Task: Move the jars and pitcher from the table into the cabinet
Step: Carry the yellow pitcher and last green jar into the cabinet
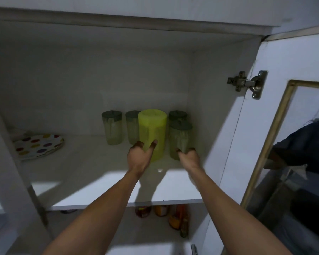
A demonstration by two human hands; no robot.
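A yellow-green pitcher (152, 131) stands upright on the white cabinet shelf (99, 181). My left hand (139, 159) wraps its lower part from the front left. Right of it stands a clear jar with a grey-green lid (180, 137), and my right hand (189, 158) grips its base. Three more jars of the same kind stand behind: one at the left (112, 127), one partly hidden by the pitcher (132, 126), one behind the held jar (177, 115).
A stack of polka-dot plates (39, 146) lies at the shelf's left. The open cabinet door (284, 107) with its hinge (247, 83) stands at the right. Bottles (177, 218) sit on the lower shelf, below the shelf's front edge.
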